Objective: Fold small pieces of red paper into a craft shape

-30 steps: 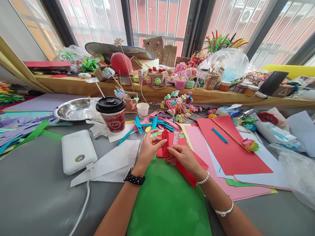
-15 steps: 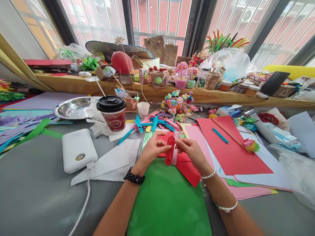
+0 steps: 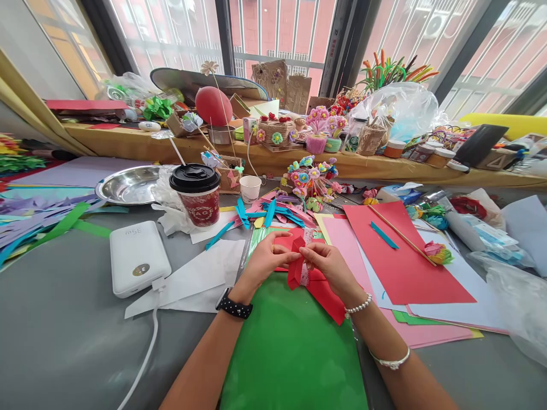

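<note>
Over a green folder [image 3: 294,347], a small folded red paper [image 3: 294,278] is held between my two hands. My left hand [image 3: 265,257] pinches its left side, thumb in front and fingers behind. My right hand [image 3: 328,263] is closed, with thumb and forefinger pinching the paper's right edge near the top. A pink and white patterned strip [image 3: 305,276] runs just beside that edge; whether it is fixed to the folded paper I cannot tell. More red paper [image 3: 328,300] lies under my right hand, partly covered by it.
White paper [image 3: 192,282] and a power bank [image 3: 139,259] with a cable lie left. A lidded cup [image 3: 196,196] stands behind them, beside blue paper strips [image 3: 270,212]. At right, a red sheet [image 3: 405,256] bears a stick flower [image 3: 438,252]. Crafts crowd the back ledge [image 3: 273,154].
My right thumb and forefinger have shifted slightly left, onto the folded paper's edge. My left hand keeps nearly the same hold. The whole view has shifted a little.
</note>
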`<state>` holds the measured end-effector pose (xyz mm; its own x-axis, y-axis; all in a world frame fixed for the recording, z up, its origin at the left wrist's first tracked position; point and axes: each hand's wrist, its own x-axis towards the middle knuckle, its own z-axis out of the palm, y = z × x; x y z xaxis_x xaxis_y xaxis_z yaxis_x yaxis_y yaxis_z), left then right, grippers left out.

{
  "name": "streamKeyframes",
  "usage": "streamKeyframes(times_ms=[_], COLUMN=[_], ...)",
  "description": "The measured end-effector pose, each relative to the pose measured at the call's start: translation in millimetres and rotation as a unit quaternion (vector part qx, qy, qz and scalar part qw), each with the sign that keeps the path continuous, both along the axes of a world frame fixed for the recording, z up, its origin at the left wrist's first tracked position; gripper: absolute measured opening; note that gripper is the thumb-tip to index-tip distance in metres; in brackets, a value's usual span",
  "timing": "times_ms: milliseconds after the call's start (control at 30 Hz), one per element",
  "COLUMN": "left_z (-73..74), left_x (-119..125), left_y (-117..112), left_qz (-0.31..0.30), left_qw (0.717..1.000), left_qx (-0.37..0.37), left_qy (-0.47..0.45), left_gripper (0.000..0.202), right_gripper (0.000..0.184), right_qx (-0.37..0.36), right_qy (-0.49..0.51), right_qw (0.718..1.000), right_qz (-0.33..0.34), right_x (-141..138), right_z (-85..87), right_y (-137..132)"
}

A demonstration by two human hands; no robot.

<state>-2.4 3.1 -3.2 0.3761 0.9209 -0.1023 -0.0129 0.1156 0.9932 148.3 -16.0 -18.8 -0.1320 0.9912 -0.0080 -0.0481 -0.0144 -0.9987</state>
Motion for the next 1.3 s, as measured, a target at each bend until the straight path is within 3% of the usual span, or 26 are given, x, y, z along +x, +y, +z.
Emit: streamKeyframes(times_ms=[333, 600, 1133, 1300], left_z=[-2.7, 0.9, 0.5, 0.2], left_x=[-1.2, -2.2, -1.6, -2.4], left_y=[0.9, -0.1, -1.0, -0.8], left_qz=[-0.001, -0.026, -0.031, -0.04], left_qw=[1.0, 1.0, 0.999, 0.999], left_qx=[-0.008, -0.008, -0.02, -0.02], left_qy=[0.002, -0.011, -0.008, -0.013], left_gripper=[0.048, 0.048, 0.051, 0.051], right_gripper=[0.022, 0.025, 0.023, 0.026], right_qx=[-0.003, -0.033, -0.007, -0.02], right_qy=[-0.016, 0.032, 0.0, 0.03], right_qw=[1.0, 0.999, 1.0, 0.999], right_qz=[0.0, 0.03, 0.007, 0.039], right_x=[0.4, 2.6, 1.0, 2.7], right_z=[4.1, 3.5, 5.7, 5.3], right_y=[-1.7, -1.1, -2.5, -1.4])
